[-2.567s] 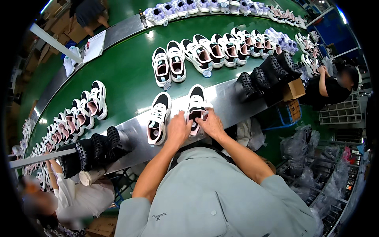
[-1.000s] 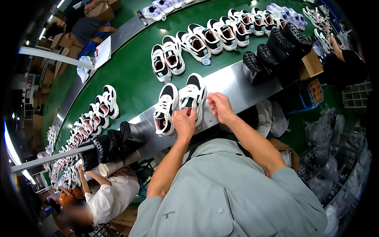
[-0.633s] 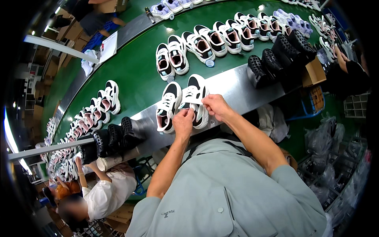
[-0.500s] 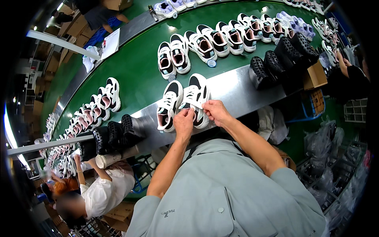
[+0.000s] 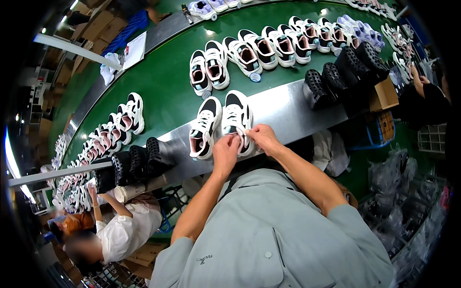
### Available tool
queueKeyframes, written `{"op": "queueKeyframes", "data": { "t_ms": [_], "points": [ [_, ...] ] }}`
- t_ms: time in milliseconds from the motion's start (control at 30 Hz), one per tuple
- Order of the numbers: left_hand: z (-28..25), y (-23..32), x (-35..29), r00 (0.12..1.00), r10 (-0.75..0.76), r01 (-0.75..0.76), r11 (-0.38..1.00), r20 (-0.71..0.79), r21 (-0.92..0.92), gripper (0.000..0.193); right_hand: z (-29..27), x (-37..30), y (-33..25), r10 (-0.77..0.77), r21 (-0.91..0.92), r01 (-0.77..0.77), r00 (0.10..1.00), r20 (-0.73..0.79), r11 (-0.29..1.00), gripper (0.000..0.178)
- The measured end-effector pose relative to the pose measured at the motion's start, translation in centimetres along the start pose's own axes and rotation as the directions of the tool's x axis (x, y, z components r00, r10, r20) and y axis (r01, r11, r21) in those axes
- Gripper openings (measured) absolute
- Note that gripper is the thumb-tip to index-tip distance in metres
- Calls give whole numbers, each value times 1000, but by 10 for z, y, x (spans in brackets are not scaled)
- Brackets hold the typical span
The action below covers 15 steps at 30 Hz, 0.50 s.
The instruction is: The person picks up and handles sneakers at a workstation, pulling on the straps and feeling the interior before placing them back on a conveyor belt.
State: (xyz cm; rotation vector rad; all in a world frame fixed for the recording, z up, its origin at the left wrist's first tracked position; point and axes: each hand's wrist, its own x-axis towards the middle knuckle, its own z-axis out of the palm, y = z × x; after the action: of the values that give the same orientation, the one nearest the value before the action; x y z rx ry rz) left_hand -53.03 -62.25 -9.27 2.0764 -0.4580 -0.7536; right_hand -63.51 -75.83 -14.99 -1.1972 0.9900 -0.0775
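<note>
lowered slightly, right hand (image 5: 264,138), curled, grip unclear, touches chunky-soled shoe (image 5: 245,119); left hand (image 5: 225,152) pinches its matte upper (image 5: 233,113).

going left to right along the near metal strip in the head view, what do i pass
Black studded shoe-like items → left shoe of the white-and-black pair → right shoe of that pair → right hand → another black studded group
</note>
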Motion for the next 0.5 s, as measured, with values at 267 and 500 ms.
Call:
{"op": "queueKeyframes", "data": {
  "t_ms": [267,500],
  "points": [
    [-92,-14,-21,838,510,-424,387,193,819,42,3,-27,-27,-421,-631,362,905,61,686,54],
    [-53,-13,-16,847,470,-529,688,250,497,57,26,-7,-25,-526,-645,542,814,246,539,32]
  ]
}}
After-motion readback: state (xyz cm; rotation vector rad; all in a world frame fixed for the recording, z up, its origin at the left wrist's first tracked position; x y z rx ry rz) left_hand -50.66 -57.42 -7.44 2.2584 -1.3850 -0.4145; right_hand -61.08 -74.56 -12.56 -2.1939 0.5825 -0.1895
